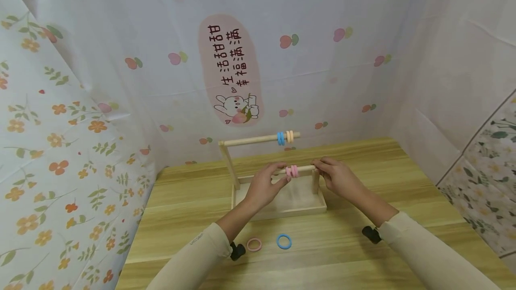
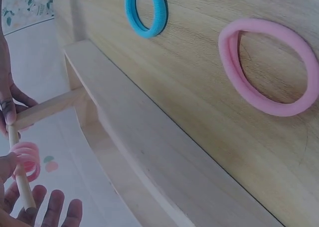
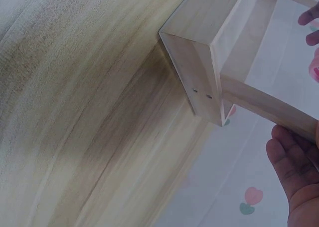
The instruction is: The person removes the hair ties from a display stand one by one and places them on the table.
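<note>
Pink hair ties sit around the lower rod of a wooden stand. My left hand pinches one of them with thumb and fingertips near the rod's free end; in the left wrist view, its other fingers spread apart. My right hand grips the top of the short post, where the rod joins it. On the higher rod hang blue hair ties and pale orange ones.
A loose pink hair tie and a loose blue hair tie lie on the wood-grain table, in front of the stand's tray base. Printed cloth hangs behind and at both sides.
</note>
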The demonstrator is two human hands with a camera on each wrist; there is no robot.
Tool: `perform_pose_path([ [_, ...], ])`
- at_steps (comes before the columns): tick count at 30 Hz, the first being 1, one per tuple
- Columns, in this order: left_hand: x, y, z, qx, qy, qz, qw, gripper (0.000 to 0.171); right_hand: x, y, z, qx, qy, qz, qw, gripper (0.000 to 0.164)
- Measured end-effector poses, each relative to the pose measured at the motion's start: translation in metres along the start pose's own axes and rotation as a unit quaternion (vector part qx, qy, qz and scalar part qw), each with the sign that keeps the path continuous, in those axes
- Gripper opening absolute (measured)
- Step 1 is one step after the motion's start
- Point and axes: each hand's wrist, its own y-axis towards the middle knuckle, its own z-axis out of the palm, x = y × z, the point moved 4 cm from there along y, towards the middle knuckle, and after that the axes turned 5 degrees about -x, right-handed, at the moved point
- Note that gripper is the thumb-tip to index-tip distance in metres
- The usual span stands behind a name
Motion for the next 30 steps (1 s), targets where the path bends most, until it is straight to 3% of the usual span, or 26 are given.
perform_pose_path([
  [15, -0.003, 0.005, 0.001, -0.015, 0.003, 0.007, 0.9999, 0.041, -0.002, 0.000, 0.001, -0.012, 0.006, -0.013, 1.000, 0.030],
  [23, -0.001, 0.001, -0.009, -0.013, -0.005, -0.010, 0.9998, 0.041, 0.000, 0.002, 0.002, -0.008, 0.005, -0.010, 1.000, 0.029],
  [30, 0.002, -0.002, -0.014, -0.016, 0.000, -0.003, 0.9999, 0.040, 0.001, 0.001, 0.001, -0.006, 0.006, -0.011, 1.000, 0.029],
])
